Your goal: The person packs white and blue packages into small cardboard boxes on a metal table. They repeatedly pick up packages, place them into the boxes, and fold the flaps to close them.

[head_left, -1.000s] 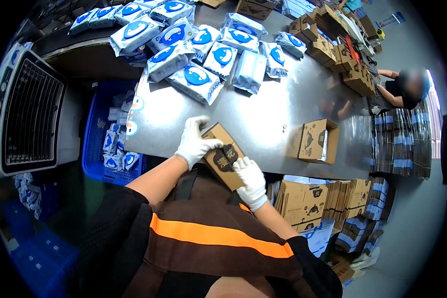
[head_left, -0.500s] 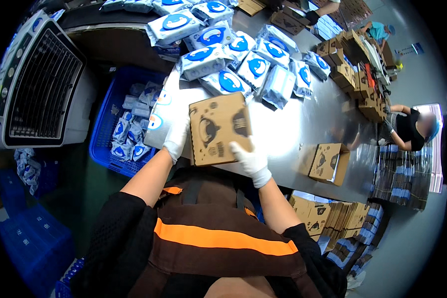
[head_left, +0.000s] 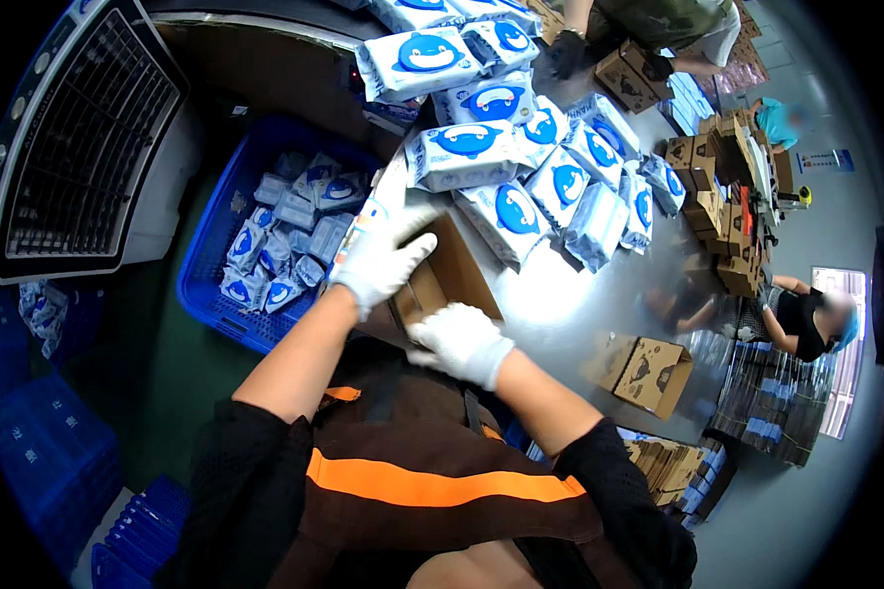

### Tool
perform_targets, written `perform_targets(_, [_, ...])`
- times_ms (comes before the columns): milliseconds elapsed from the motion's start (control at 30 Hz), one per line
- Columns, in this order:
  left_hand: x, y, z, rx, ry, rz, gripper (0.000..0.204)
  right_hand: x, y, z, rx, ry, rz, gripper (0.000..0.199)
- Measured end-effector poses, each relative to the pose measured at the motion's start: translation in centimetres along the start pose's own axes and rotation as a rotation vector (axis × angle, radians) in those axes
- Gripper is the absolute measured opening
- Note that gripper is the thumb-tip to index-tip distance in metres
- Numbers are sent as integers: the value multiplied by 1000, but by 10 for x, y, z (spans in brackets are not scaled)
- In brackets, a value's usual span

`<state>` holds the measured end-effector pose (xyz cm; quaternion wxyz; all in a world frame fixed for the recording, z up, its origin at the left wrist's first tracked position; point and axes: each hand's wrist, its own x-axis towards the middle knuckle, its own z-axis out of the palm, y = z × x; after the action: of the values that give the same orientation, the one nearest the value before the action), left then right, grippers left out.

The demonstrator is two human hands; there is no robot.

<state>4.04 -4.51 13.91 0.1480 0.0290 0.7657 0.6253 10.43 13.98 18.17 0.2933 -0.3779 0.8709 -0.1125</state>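
A brown cardboard box (head_left: 467, 257) is tilted in front of me at the table's near edge, its open inside facing up toward me. My right hand (head_left: 462, 344), in a white glove, has its fingers closed on the near edge of the box. Against the box's left side is my left hand (head_left: 375, 263), gloved too; its thumb stands apart over the opening, while motion smears the fingers. Just beyond the box lies a heap of white-and-blue soft packs (head_left: 516, 211).
A metal table (head_left: 560, 304) carries the packs and another open box (head_left: 650, 378) at right. Left are a blue basket of packs (head_left: 201, 285) and a slatted air unit (head_left: 79, 147). Several people work beyond; a co-worker's gloved hand (head_left: 565, 51) is at the far side.
The box has turned from showing its printed closed face to showing its open inside. My left hand moved up along its side, and my right hand shifted to its near edge. The view has shifted.
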Motion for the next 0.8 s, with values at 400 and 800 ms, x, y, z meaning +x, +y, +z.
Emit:
perform_targets(400, [13, -19, 33, -135, 88, -68, 34, 15, 143, 44, 59, 545, 937, 118])
perform_targets(800, [22, -5, 138, -213, -95, -35, 36, -157, 94, -14, 1568, 827, 276, 91])
